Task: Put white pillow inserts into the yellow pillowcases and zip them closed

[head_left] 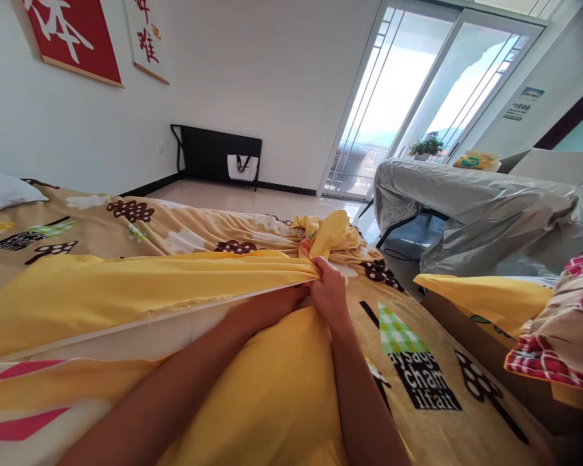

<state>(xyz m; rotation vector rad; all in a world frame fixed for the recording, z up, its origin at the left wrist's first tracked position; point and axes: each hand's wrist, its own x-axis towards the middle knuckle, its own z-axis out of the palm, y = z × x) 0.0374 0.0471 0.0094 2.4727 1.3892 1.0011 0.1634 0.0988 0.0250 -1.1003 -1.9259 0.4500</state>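
Observation:
A yellow duvet cover lies stretched across a bed, over a tan blanket printed with brown and white patterns. My right hand is closed on a bunched fold of the yellow cover near its far end. My left hand reaches under the cover's edge, and the fabric hides its fingers. More yellow cloth lies under both forearms. A crumpled yellow heap sits just beyond my right hand.
A white pillow lies at the far left. A table under a grey plastic sheet stands to the right, with red plaid bedding nearer. A black folded table and a white bag lean on the far wall beside glass balcony doors.

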